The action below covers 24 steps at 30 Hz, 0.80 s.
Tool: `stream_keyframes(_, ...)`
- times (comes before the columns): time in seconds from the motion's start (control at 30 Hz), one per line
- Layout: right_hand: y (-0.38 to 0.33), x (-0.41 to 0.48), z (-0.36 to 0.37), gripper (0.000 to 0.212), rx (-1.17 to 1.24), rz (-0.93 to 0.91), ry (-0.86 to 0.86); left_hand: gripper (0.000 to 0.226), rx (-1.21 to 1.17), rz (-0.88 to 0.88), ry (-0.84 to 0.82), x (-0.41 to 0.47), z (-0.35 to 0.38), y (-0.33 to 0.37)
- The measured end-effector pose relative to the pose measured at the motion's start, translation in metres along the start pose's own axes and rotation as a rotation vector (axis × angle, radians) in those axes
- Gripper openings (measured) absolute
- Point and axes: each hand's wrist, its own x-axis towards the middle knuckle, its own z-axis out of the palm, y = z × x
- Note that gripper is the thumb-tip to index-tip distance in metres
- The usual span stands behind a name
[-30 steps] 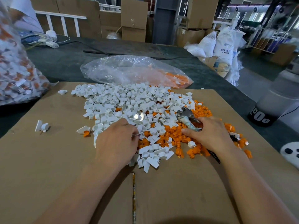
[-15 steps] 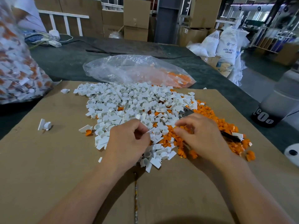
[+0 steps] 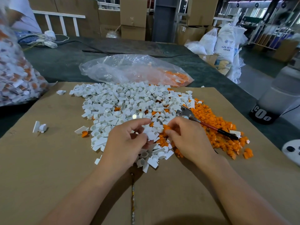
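**Cap** (image 3: 151,135): white, one piece. Pinched between left thumb and forefinger, lifted just clear of the near edge of the white pile. Flat face up toward the camera. Long axis seemingly running left to right, though partly hidden by the fingers.

**Plug** (image 3: 166,127): orange, small. Apparently nipped between right thumb and forefinger, just beside the cap on its right and slightly farther from the body. Almost touching it. No telling whether already seated.

**Left hand** (image 3: 128,143): fingers curled, gripping the cap. Palm turned right.

**Right hand** (image 3: 188,140): fingers curled, closed on the plug. Tips pointing left at the cap.

**Relation for the coming move:** plug to the right of the cap, a short gap between. Probably a push leftward by the right hand, with the cap braced in the left.

**White pile** (image 3: 121,103): loose caps, spread behind and under the left hand.

**Orange pile** (image 3: 215,127): loose plugs, right of the white pile, behind the right hand.

**Pliers** (image 3: 186,112): lying on the orange pile, head left, handle trailing right. Untouched.

**Stray cap** (image 3: 39,127): alone, well left of the piles.

**Cardboard** (image 3: 48,159): sheet under everything listed above.

**Clear bag** (image 3: 129,69): behind the piles, slack, some orange plugs inside.

**Full bag** (image 3: 14,75): far left, packed with mixed white and orange pieces.
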Motion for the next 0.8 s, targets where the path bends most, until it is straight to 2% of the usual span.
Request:
stream_keyframes(0.13,-0.007,-0.004,-0.007,0.010,0.260,0.004,0.038,0.040,-0.081,-0.055,-0.008,0.003,0.000,0.001)
stream_keyframes(0.23,-0.015,-0.010,-0.008,0.020,0.443,-0.038,0.028,0.032,-0.137,-0.053,0.008,0.004,-0.001,0.001)
stream_keyframes(0.33,-0.021,-0.013,-0.007,0.028,0.480,-0.080,-0.016,0.024,-0.164,-0.037,0.003,0.004,-0.002,0.001)
stream_keyframes(0.43,-0.024,-0.014,-0.003,0.038,0.591,-0.030,-0.068,0.028,-0.074,0.016,0.011,0.004,-0.002,0.002)
stream_keyframes(0.53,-0.028,-0.015,-0.002,0.035,0.651,-0.017,-0.076,0.032,-0.080,0.037,0.046,0.005,-0.001,0.002)
stream_keyframes(0.67,-0.029,-0.016,0.001,0.032,0.681,-0.011,-0.085,0.026,-0.080,0.017,0.069,0.005,-0.002,0.001)
stream_keyframes(0.8,-0.030,-0.017,-0.002,0.038,0.663,-0.031,-0.071,0.031,-0.069,0.036,0.075,0.005,-0.002,0.003)
